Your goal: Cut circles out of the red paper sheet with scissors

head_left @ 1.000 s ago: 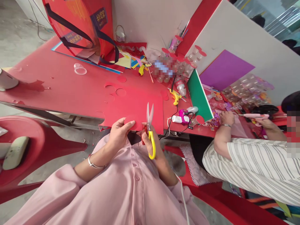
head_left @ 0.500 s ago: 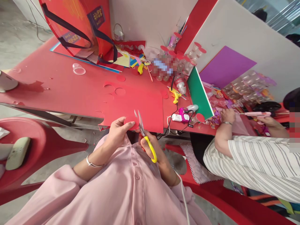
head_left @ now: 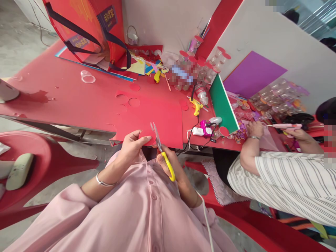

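Between the thumb and fingers of my left hand (head_left: 135,144) is a small red paper disc (head_left: 147,137). My right hand (head_left: 169,161) is closed round the handles of a pair of scissors (head_left: 158,137) with a yellow loop. The blades point up and away from me, nearly together, close beside the disc's right edge. Under and beyond both hands lies a large red sheet (head_left: 157,113) with a round hole and cut-out notches on its left side. Loose red discs (head_left: 134,86) rest beyond the sheet.
A yellow glue gun (head_left: 195,106) lies right of the sheet, near a pink power adapter (head_left: 206,128) with cables. A green board (head_left: 223,103) stands beside them. Clear cups with red lids (head_left: 219,52) cluster behind. At the right, another person's hand holds a pink glue gun (head_left: 287,126).
The scissors' blades have come closer together. My left hand and the red disc have hardly moved.
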Tool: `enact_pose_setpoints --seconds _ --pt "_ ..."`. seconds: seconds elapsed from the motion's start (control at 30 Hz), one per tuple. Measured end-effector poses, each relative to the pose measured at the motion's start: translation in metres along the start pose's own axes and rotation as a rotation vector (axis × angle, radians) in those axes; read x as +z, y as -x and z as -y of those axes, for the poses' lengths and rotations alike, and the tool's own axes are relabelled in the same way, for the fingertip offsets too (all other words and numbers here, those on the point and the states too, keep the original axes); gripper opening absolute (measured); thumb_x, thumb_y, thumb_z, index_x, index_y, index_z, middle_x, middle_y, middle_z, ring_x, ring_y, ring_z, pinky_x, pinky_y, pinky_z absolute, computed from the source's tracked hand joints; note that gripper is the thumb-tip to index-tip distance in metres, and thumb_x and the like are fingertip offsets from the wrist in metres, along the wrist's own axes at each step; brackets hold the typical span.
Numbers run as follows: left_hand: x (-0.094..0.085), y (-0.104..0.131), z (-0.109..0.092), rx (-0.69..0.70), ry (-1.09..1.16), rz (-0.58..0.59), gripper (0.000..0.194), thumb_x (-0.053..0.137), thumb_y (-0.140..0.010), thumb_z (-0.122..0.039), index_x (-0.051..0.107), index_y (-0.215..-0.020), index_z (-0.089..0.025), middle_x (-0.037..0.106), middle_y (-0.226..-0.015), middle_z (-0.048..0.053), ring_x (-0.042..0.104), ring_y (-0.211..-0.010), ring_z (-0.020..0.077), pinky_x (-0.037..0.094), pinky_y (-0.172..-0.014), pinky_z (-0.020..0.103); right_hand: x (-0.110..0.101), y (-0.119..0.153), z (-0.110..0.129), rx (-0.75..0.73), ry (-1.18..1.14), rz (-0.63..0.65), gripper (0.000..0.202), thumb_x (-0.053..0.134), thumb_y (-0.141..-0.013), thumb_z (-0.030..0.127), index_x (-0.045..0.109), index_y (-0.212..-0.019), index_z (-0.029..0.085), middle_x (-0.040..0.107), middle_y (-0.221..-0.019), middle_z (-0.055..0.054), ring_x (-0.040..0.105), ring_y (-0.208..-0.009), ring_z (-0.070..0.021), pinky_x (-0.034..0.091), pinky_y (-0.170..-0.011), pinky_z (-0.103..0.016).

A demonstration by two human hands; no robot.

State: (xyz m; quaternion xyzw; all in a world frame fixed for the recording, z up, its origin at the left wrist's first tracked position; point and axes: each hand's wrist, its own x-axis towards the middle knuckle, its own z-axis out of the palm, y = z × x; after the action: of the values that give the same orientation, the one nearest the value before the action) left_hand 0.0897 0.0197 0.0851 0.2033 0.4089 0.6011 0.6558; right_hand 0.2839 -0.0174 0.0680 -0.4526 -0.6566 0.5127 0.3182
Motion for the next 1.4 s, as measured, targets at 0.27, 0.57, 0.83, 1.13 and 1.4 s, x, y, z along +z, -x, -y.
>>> enact_pose_setpoints --seconds 0.27,0.57,0.83,1.13,1.4 --pt "-0.005 -0.002 0.001 0.002 -0.014 -0.028 0.029 0.106 -0.058 -0.026 0.079 -0.068 -0.019 0.080 -0.071 0.003 0.073 -0.062 0.0167 0.064 -0.070 0.031 0.001 -0.001 0.001 0.010 0.019 -0.002 0.066 0.060 -0.110 0.077 0.072 -0.139 0.019 0.053 -0.075 0.004 0.046 -0.065 -0.0156 0.037 -0.064 -0.029" --pt "-0.007 -0.003 0.001 0.007 -0.031 -0.045 0.029 0.106 -0.057 -0.025 0.079 -0.067 -0.019 0.078 -0.069 0.002 0.070 -0.062 0.0148 0.060 -0.069 0.029 0.001 -0.001 -0.002 0.008 0.025 -0.002 0.064 0.061 -0.110 0.077 0.073 -0.134 0.019 0.052 -0.072 0.005 0.046 -0.063 -0.0155 0.037 -0.064 -0.030" --pt "-0.008 -0.003 0.002 0.021 -0.038 -0.025 0.032 0.107 -0.059 -0.027 0.077 -0.066 -0.019 0.075 -0.068 0.001 0.068 -0.061 0.0144 0.059 -0.068 0.029 0.001 0.000 -0.006 -0.002 0.037 0.009 0.066 0.056 -0.110 0.080 0.072 -0.138 0.022 0.053 -0.075 0.004 0.048 -0.063 -0.0167 0.038 -0.064 -0.031" --pt "-0.002 0.000 -0.002 -0.012 -0.013 -0.039 0.031 0.105 -0.057 -0.024 0.074 -0.063 -0.019 0.074 -0.064 0.001 0.069 -0.058 0.0149 0.061 -0.065 0.030 0.000 0.000 -0.010 -0.017 0.081 0.042 0.065 0.053 -0.111 0.081 0.067 -0.145 0.028 0.066 -0.086 0.000 0.062 -0.072 -0.0206 0.049 -0.074 -0.034" --pt "-0.004 -0.001 0.000 -0.003 -0.027 0.000 0.030 0.105 -0.059 -0.028 0.077 -0.066 -0.019 0.077 -0.066 0.004 0.073 -0.058 0.0198 0.064 -0.067 0.034 0.001 -0.001 -0.010 0.008 0.060 0.029 0.068 0.055 -0.108 0.083 0.069 -0.143 0.026 0.061 -0.080 0.001 0.056 -0.069 -0.0197 0.046 -0.069 -0.033"
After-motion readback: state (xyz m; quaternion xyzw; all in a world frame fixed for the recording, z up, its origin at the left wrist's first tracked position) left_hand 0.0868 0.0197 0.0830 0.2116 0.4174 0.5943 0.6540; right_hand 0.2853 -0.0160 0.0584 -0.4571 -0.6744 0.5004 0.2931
